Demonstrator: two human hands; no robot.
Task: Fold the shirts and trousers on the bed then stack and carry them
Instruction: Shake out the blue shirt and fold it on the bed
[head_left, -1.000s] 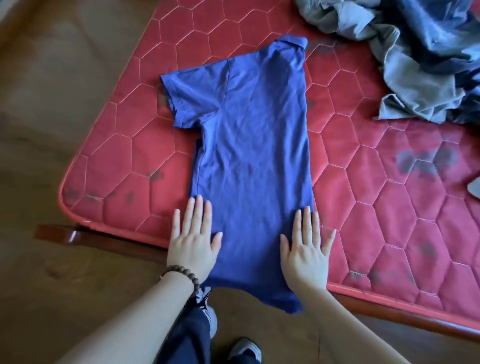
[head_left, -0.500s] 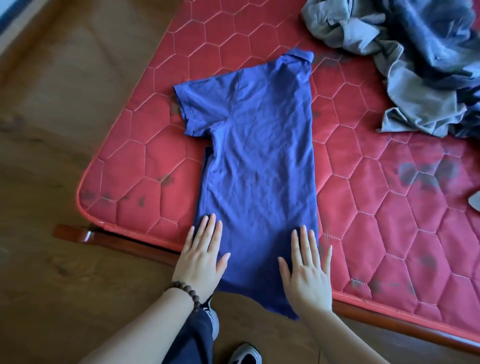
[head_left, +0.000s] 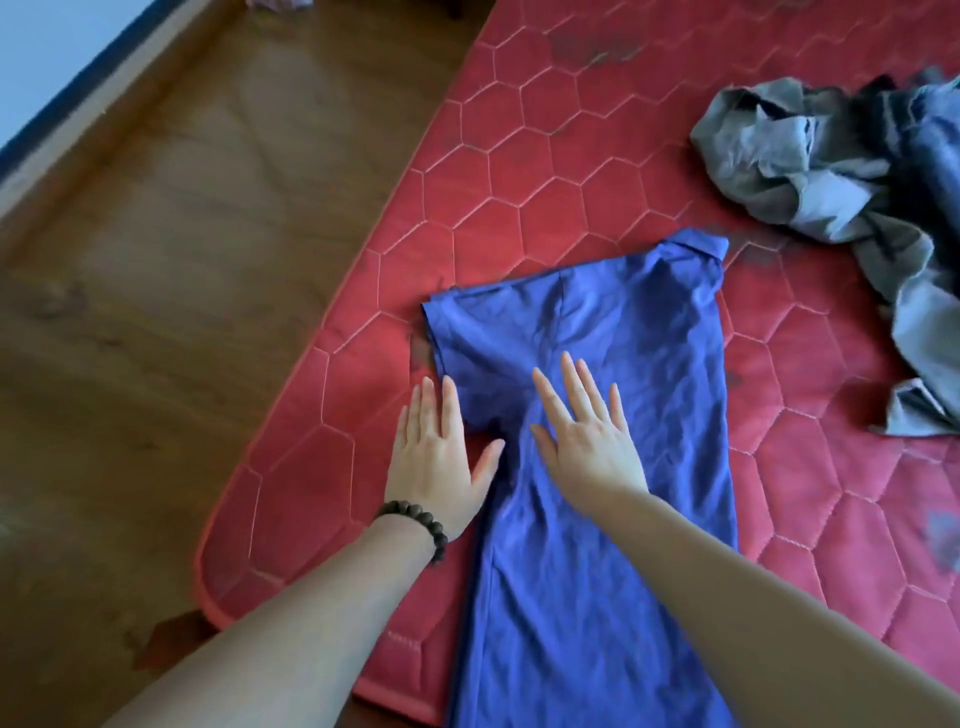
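Blue polo shirt (head_left: 597, 467): half-folded lengthwise, near edge of red mattress (head_left: 519, 197). Left hand (head_left: 436, 457) and right hand (head_left: 587, 441): fingers flat, spread, gripping nothing. Advice: press the sleeve inward evenly, keeping edges aligned. Grey clothes (head_left: 831, 182): unfolded, far right.

No text, label, brand, number or sign can be read anywhere in the view
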